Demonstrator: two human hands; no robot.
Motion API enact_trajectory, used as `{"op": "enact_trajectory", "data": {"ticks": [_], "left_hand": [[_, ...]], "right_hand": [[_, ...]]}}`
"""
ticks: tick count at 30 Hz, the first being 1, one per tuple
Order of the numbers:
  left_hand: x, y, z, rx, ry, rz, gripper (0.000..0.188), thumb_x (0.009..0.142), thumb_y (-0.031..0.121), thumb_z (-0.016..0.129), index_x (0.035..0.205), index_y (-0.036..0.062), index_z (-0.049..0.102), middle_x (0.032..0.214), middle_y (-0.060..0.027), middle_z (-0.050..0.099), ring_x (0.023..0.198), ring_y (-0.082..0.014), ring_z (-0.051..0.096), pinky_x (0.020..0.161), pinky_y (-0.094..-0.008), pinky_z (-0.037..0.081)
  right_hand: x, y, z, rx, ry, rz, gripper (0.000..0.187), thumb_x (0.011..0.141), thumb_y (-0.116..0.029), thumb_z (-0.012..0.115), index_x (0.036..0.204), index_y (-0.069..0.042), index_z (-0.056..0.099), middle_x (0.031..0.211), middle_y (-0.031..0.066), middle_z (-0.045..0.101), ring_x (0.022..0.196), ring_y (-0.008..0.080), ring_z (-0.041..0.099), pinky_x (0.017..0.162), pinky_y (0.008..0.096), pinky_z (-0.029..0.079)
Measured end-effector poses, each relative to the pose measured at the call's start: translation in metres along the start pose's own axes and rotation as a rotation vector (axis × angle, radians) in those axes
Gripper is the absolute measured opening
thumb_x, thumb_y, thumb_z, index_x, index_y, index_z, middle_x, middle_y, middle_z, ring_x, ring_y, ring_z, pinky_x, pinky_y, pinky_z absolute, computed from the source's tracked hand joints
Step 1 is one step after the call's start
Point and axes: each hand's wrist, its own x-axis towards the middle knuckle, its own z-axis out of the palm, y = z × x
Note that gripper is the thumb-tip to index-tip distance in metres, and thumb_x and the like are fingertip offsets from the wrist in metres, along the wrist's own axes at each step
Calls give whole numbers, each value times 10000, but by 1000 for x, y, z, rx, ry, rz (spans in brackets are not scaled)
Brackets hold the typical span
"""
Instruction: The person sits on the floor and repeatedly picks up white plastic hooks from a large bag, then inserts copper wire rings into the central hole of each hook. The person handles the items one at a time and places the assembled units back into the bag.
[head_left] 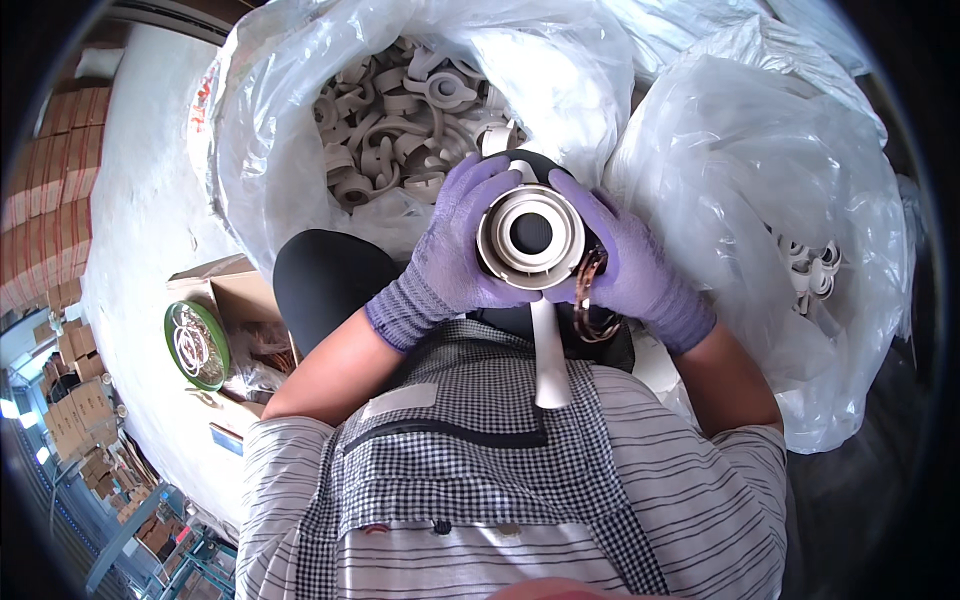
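Both my hands, in purple gloves, hold a round cream plastic housing [562, 240] with a stepped ring and a dark hole in its middle. From it a long cream handle [549, 370] points down toward my apron. The fingers of my left hand [455, 235] wrap round its left side. On the opposite side, my right hand [638, 262] grips the rim. Beside the right hand hangs a loop of brown-and-black patterned cord or wire [592, 300]; whether it joins the housing is hidden.
A plastic-lined bag [270, 130] ahead on the left holds many beige plastic parts [400, 130]. Another plastic-lined bag [700, 160] at the right contains several light parts [818, 270]. A cardboard box [245, 290] and a green-rimmed dish of wire loops [182, 377] lie left.
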Motion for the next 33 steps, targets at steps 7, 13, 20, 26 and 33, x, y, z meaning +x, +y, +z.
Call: {"op": "enact_trajectory", "data": {"ticks": [7, 13, 20, 26, 33], "left_hand": [[-6, -11, -11, -88, -48, -24, 1161, 517, 529, 978, 1442, 29, 486, 1442, -208, 510, 1375, -419, 460, 1162, -519, 354], [-7, 42, -39, -650, -103, -496, 1004, 658, 242, 960, 1482, -3, 442, 1392, -128, 599, 1274, -211, 566, 1121, -370, 424], [-25, 83, -41, -887, -109, -399, 527, 918, 281, 690, 1348, 0, 575, 1222, -152, 683, 1104, -258, 694, 963, -376, 577], [-40, 119, -34, -515, -98, -300, 547, 995, 335, 645, 1393, -25, 540, 1306, -144, 649, 1148, -223, 652, 1008, -354, 525], [-20, 177, -41, -507, 256, -255, 787, 765, 260, 896, 1383, -32, 506, 1170, -108, 657, 1011, -190, 654, 862, -322, 543]], "right_hand": [[-4, -2, 17, -33, 67, -50, 1082, 713, -520, 880, 1569, -110, 361, 1369, 219, 543, 1238, 407, 606, 1031, 479, 525], [-20, -44, 0, -293, 165, -164, 1080, 713, -532, 874, 1559, -100, 362, 1429, 220, 501, 1187, 391, 640, 960, 459, 569], [-50, -90, 7, -17, 286, -275, 1058, 659, -381, 940, 1522, -86, 402, 1332, 218, 611, 1062, 383, 711, 898, 453, 599], [-79, -94, 14, -306, 445, -283, 722, 850, -199, 765, 1465, 8, 451, 1398, 191, 588, 1206, 301, 655, 1000, 386, 555], [-68, -76, 21, 1075, 482, -119, 520, 1045, -271, 525, 1473, 2, 409, 1374, 205, 596, 1225, 302, 633, 1041, 391, 530]]}}
